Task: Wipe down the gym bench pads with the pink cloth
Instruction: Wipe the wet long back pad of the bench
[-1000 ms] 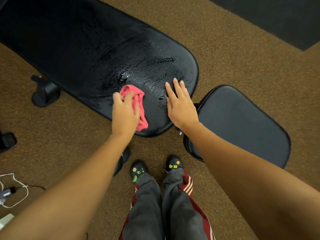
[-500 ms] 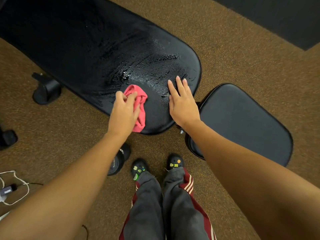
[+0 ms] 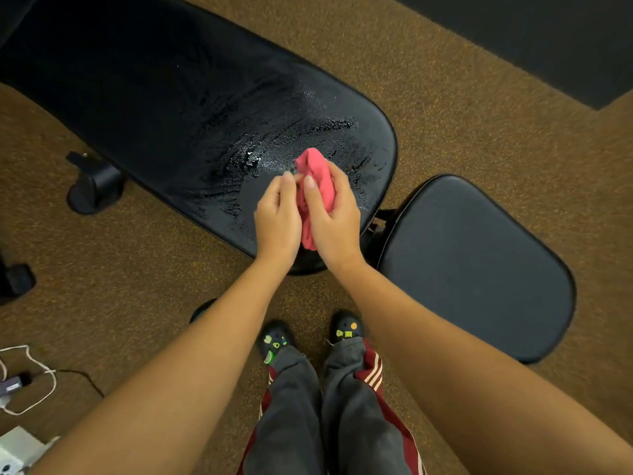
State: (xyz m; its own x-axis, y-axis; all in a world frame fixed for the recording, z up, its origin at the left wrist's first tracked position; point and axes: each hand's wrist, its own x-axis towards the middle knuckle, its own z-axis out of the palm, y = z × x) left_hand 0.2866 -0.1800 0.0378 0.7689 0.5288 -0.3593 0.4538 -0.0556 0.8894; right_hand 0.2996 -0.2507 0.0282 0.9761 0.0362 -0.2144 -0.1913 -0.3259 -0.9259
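Note:
The long black back pad (image 3: 171, 108) of the gym bench runs from upper left to centre, with wet streaks and droplets near its rounded near end. The smaller black seat pad (image 3: 479, 265) lies to its right and looks dry. Both my hands hold the bunched pink cloth (image 3: 317, 186) just above the near end of the back pad. My left hand (image 3: 277, 217) pinches the cloth's left side. My right hand (image 3: 334, 214) wraps round it from the right, covering its lower part.
Brown carpet surrounds the bench. A black bench foot (image 3: 94, 186) stands at the left, and another dark foot (image 3: 15, 279) sits at the far left edge. White cables and a small device (image 3: 17, 382) lie at lower left. My shoes (image 3: 308, 337) stand below the pads.
My right hand has lifted off the back pad and moved left onto the cloth. My left hand has shifted right, raising the cloth off the pad, and both hands now hold it together.

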